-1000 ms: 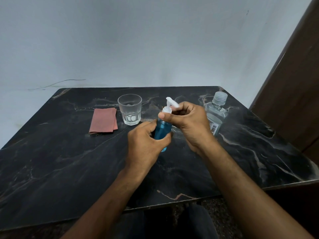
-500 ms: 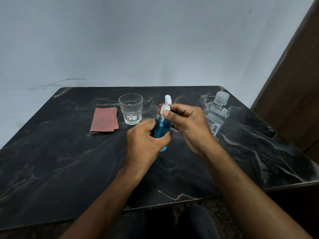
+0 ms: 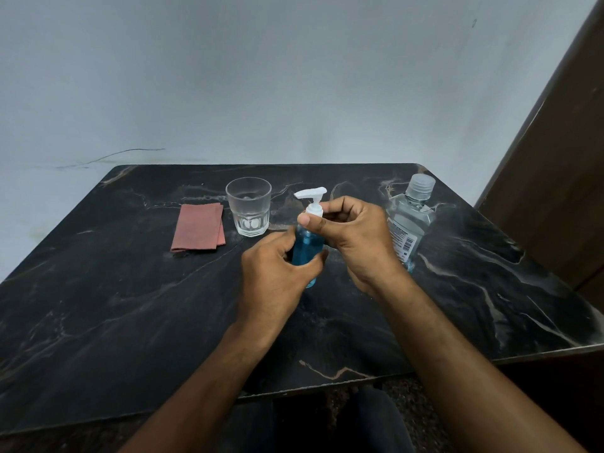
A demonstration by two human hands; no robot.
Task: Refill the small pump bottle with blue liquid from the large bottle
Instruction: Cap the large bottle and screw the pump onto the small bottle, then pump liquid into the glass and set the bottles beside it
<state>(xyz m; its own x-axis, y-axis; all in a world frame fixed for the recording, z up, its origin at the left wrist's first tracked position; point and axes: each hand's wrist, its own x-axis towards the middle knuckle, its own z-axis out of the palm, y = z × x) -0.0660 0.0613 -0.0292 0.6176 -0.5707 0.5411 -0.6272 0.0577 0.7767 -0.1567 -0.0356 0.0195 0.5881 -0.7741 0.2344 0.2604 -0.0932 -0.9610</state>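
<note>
Hands grip small pump bottle, blue-filled; large bottle seemingly near-empty.

Just under the right thumb, the small clear-plastic pump bottle shows a saturated blue through its wall, topped by a plain white pump head. Behind the right knuckles, the large clear bottle with a ribbed translucent cap looks colourless above, faintly blue at its base, and carries a white label with a black barcode. Beyond the left fingers lie a clear faceted glass tumbler and a folded dusty-red cloth. The black marble tabletop carries white and tan veins.
</note>
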